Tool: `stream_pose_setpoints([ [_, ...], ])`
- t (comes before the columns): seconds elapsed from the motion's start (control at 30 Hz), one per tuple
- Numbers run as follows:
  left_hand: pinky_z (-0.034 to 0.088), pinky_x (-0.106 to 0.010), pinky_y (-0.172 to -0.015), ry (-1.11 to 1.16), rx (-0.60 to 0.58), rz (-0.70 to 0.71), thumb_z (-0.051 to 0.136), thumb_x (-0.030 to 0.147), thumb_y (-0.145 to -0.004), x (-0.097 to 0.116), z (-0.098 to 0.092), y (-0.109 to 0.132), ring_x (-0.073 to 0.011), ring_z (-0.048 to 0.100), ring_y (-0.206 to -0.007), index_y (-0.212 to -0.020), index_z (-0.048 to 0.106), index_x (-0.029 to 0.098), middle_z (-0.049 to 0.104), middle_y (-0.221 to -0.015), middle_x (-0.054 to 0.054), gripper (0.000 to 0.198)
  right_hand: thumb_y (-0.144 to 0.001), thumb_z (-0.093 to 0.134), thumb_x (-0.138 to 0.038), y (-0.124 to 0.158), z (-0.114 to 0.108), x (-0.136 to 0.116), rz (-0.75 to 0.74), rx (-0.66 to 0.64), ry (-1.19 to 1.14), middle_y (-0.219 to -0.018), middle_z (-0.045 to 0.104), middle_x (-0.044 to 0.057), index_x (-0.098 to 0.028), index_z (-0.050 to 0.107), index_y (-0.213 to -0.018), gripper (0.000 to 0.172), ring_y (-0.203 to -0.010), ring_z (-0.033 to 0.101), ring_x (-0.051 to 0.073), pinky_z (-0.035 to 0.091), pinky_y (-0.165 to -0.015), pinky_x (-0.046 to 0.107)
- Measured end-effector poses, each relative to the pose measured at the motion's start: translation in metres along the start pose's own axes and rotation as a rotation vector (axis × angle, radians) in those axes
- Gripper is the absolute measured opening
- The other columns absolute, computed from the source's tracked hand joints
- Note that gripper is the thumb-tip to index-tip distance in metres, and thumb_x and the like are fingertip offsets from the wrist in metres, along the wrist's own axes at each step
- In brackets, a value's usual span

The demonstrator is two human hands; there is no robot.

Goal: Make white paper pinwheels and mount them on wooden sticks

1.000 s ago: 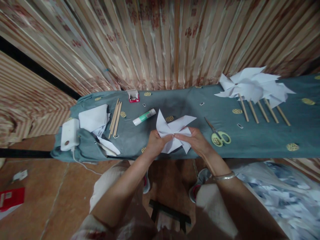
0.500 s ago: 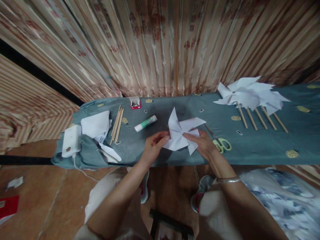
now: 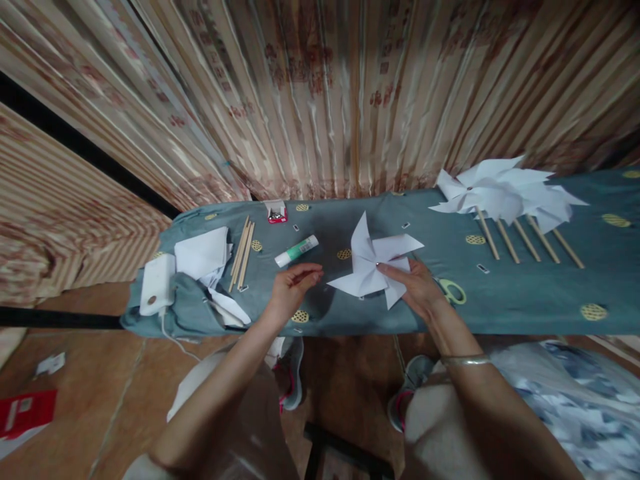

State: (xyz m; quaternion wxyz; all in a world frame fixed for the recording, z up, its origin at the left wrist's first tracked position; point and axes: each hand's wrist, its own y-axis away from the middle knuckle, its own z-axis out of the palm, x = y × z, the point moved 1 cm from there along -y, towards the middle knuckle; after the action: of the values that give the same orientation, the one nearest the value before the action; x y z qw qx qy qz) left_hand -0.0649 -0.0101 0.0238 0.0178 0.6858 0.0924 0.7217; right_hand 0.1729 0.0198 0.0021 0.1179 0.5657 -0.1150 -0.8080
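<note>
In my right hand (image 3: pixel 423 287) is a white paper pinwheel head (image 3: pixel 370 267), with my thumb pressed beside the small pin at its centre. No stick shows on this pinwheel. My left hand (image 3: pixel 293 290) hovers to its left, apart from the paper and just below the glue stick (image 3: pixel 297 251). Its fingers are loosely bent, the thumb near the index fingertip, and nothing shows between them. Scissors with light green handles (image 3: pixel 454 291) lie beside my right hand, partly hidden by it.
Several wooden sticks (image 3: pixel 243 257) and a small red box of pins (image 3: pixel 277 212) lie left of the glue stick. Folded white paper (image 3: pixel 203 253) and a white device with a cord (image 3: pixel 157 283) rest at the left end. Several pinwheels on sticks (image 3: pixel 507 190) overlap at right.
My left hand has let go of the pinwheel's blade and moved left, away from it. My right hand still holds the pinwheel and has shifted slightly right in the picture.
</note>
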Motion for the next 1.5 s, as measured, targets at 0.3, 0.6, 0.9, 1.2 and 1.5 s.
stream_pose_setpoints([
  [0.3, 0.051, -0.031, -0.076, -0.583, 0.189, 0.251, 0.064, 0.036, -0.076, 0.002, -0.071, -0.03, -0.0204, 0.066, -0.078, -0.086, 0.076, 0.017, 0.075, -0.089, -0.007, 0.025, -0.049, 0.092, -0.038, 0.0, -0.002, 0.003, 0.008, -0.011, 0.012, -0.078, 0.077, 0.004, -0.021, 0.073, -0.079, 0.039, -0.072, 0.071, 0.023, 0.056, -0.073, 0.038],
  [0.6, 0.052, -0.035, -0.078, -1.006, 0.397, 0.196, 0.055, 0.025, -0.075, -0.018, -0.141, -0.051, -0.0228, 0.065, -0.079, -0.102, 0.071, 0.013, 0.07, -0.098, -0.011, 0.034, -0.045, 0.095, -0.037, -0.002, -0.004, 0.0, 0.041, 0.013, -0.004, -0.074, 0.076, 0.001, -0.022, 0.072, -0.073, 0.039, -0.065, 0.069, 0.019, 0.058, -0.066, 0.033],
  [0.9, 0.04, -0.044, -0.107, -1.257, 0.292, 0.297, 0.048, 0.015, -0.078, -0.018, -0.136, -0.063, -0.0311, 0.054, -0.119, -0.119, 0.063, 0.011, 0.062, -0.127, -0.016, 0.043, -0.045, 0.094, -0.038, -0.003, 0.001, 0.004, 0.059, 0.006, 0.019, -0.076, 0.077, 0.002, -0.022, 0.073, -0.071, 0.037, -0.068, 0.069, 0.021, 0.057, -0.068, 0.036],
  [1.2, 0.043, -0.045, -0.103, -1.384, 0.276, 0.312, 0.046, 0.009, -0.078, -0.027, -0.139, -0.072, -0.0319, 0.057, -0.114, -0.12, 0.061, 0.009, 0.064, -0.123, -0.019, 0.045, -0.042, 0.094, -0.039, -0.004, 0.003, 0.006, 0.063, 0.017, 0.012, -0.078, 0.078, 0.002, -0.021, 0.075, -0.073, 0.04, -0.068, 0.07, 0.02, 0.058, -0.067, 0.033],
  [1.5, 0.045, -0.045, -0.099, -1.433, 0.272, 0.345, 0.044, 0.008, -0.078, -0.025, -0.135, -0.075, -0.032, 0.059, -0.111, -0.115, 0.064, 0.01, 0.066, -0.118, -0.018, 0.042, -0.049, 0.091, -0.042, -0.003, 0.001, 0.007, 0.038, -0.021, 0.059, -0.078, 0.077, 0.003, -0.023, 0.073, -0.074, 0.036, -0.07, 0.071, 0.023, 0.058, -0.067, 0.036],
])
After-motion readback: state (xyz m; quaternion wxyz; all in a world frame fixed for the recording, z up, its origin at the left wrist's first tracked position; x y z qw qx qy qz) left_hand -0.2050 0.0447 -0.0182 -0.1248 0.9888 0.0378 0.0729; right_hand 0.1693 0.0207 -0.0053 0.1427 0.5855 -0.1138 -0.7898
